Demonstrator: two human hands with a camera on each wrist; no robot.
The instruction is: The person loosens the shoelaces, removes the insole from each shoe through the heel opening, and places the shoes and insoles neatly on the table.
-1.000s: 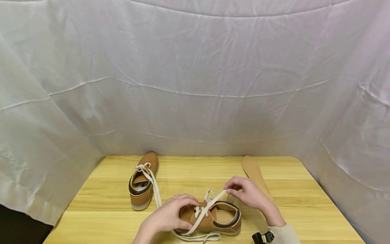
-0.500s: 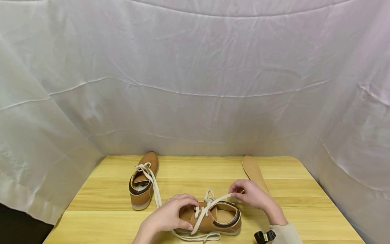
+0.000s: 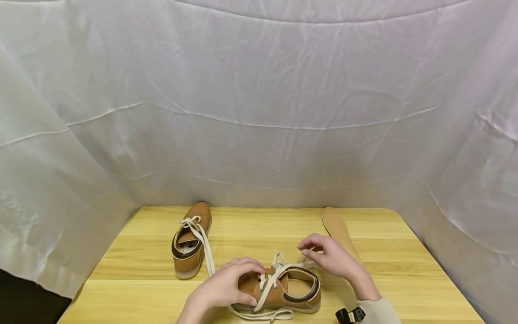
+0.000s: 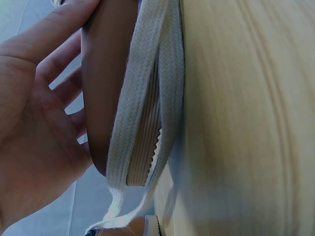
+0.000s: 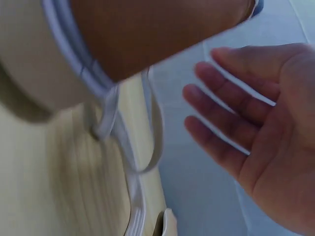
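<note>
The shoe [image 3: 279, 290] lies on its side on the desk [image 3: 137, 292] under the left hand [image 3: 226, 288], its opening turned toward the right hand [image 3: 329, 256]. It looks light and fairly stiff: a firm ribbed sole, a brown upper with some give. By my judgement the best hold is over the toe and the sides, where the left hand rests now with fingers laid loosely curved across the toe, steadying rather than gripping.

The second shoe [image 3: 189, 245] stands beyond the left hand, well apart, with its own lace trailing toward the near shoe. The insole [image 3: 337, 229] lies just past the right hand, partly hidden by it.

The lace [image 3: 270, 280] is flat, soft and limp; it would slip easily through the eyelets and is best pinched near its end. It runs slack from the eyelets toward the right hand, with more of it looped beneath the sole by the left wrist.

The right hand hovers beside the heel with fingers relaxed and spread, as the wrist view shows; it holds nothing.

Half a second ago that hand pinched the lace end and drew it taut; now the lace has dropped slack and the hand has opened. The left hand has not moved.
</note>
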